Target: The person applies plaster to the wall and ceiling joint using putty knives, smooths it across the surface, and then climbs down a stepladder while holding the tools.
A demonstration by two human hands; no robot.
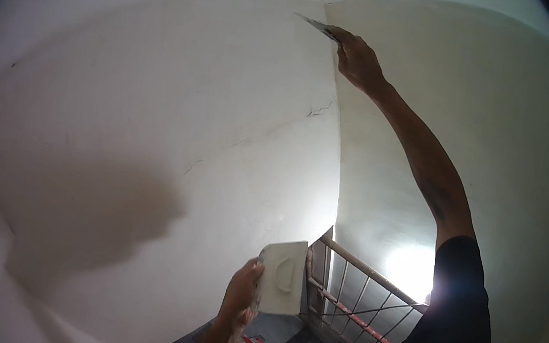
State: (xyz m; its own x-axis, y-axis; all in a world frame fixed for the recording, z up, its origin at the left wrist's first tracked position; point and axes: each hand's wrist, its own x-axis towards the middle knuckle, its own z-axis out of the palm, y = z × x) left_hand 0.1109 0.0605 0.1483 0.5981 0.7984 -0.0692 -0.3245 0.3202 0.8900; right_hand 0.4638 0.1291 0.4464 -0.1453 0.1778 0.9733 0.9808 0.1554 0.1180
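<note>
One thin blade up by the wall corner, one pale board held low

From where I stand, the person's right hand is up at the top centre of the frame, closed round the near end of the grey blade. The blade juts out from that grip toward the upper left, its long axis sloping gently up and away, so the free tip sits over the left wall while most of the hand lies just right of the corner line. At this angle I can't tell whether the tip touches the wall or stands a little off it.

The left hand is well below, at lower centre, gripping the left edge of the board, which lies to the right of that grip with its longer side close to upright in the frame. Of the two, the right hand is nearer to the cracks, which show below the blade at upper centre. A metal railing slants across the lower right, a bright glare beside it.
</note>
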